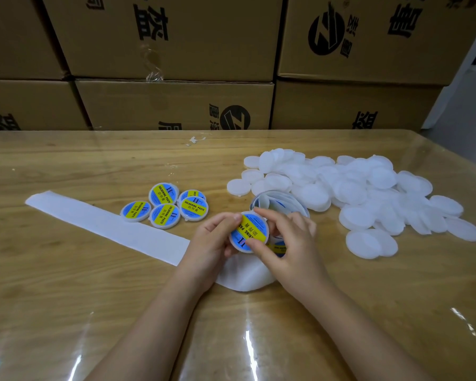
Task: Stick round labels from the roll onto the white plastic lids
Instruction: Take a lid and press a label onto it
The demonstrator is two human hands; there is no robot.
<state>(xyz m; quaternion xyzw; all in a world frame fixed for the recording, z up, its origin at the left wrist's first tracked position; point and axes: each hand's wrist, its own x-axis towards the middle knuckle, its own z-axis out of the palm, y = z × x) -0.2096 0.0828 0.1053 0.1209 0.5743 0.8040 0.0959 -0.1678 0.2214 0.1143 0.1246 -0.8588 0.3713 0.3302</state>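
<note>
at the centre of the frame, a person's left hand (213, 240) and right hand (287, 243) together pinch a white lid (249, 232) bearing a blue-and-yellow round label, fingertips pressed on its face. the label roll (279, 203) sits just behind the hands, its spent white backing strip (107, 224) trailing to the left. five labelled lids (165, 206) cluster at centre left; a heap of plain white lids (355, 193) fills the right of the table (66, 298). stacked cardboard boxes (176, 64) line the top, their contents unseen.

Labelled lids (165, 206) lie left of the lid pile (355, 193).
</note>
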